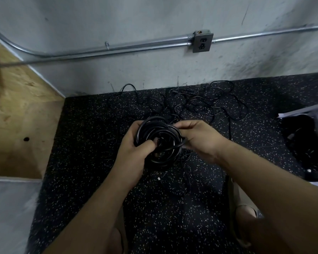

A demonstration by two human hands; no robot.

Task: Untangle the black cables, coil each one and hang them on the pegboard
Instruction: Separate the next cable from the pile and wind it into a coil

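Head view, coiled black cable [159,140] between hands, left hand [134,153] gripping it, right hand [196,138] pinching it

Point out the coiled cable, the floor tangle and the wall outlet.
coiled cable [161,130]: head view, loops near its middle.
floor tangle [200,103]: head view, middle of the strands.
wall outlet [202,43]: head view, centre of the faceplate.

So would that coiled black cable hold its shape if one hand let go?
Probably not: the coil has uneven, crossing loops and no visible tie, so it may spring open. It looks thicker, likely stiffer and heavier, than the thin cables lying on the floor.
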